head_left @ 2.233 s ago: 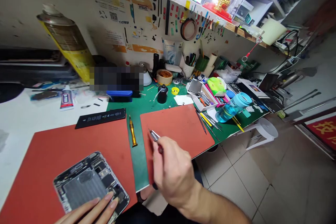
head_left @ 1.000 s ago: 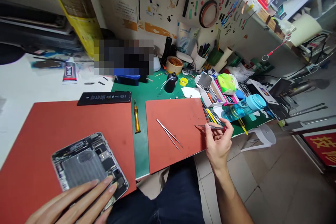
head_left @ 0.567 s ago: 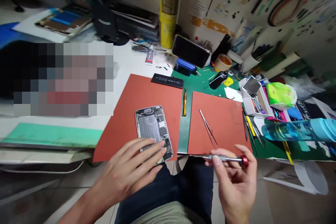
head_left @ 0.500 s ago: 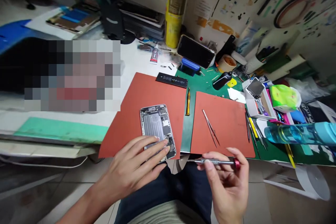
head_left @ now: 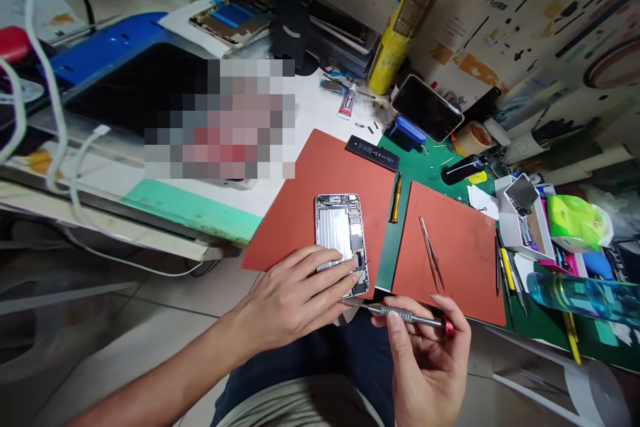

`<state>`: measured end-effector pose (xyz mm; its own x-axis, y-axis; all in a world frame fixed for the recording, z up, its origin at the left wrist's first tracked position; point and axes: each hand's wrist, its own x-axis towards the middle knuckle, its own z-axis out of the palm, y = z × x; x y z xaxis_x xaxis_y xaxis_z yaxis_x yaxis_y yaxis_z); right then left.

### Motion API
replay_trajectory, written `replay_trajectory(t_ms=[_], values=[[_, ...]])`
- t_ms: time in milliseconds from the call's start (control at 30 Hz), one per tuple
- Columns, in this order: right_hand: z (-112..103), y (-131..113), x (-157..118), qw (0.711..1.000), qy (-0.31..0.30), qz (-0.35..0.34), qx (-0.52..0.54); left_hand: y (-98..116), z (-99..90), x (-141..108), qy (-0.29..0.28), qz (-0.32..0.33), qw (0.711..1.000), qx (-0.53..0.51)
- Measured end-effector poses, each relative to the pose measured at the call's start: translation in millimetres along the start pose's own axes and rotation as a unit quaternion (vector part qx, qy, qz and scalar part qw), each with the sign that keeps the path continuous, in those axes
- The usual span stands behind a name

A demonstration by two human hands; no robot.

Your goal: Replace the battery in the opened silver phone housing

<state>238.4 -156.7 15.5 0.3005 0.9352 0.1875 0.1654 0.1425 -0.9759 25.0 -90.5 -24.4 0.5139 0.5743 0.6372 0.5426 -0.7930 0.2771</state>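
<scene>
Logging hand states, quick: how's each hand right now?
Left hand: open, laid across the opened phone.
Right hand: closed, holding the red-ended screwdriver.

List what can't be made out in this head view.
Head view:
Opened phone: lower left part hidden by the left hand.
Screwdriver in the right hand: tip too small to tell whether it touches anything.
Black battery: lettering too small to read.
Blue bottle: cut off by right edge.
</scene>
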Motion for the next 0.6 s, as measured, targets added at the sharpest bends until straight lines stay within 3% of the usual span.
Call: replay_trajectory(t_ms=[600], values=[[8.4,-2.3,-4.0,1.0,0.012,-0.006,-0.01,1.9,-0.8,1.0,-0.004,-0.012,1.0,-0.009]])
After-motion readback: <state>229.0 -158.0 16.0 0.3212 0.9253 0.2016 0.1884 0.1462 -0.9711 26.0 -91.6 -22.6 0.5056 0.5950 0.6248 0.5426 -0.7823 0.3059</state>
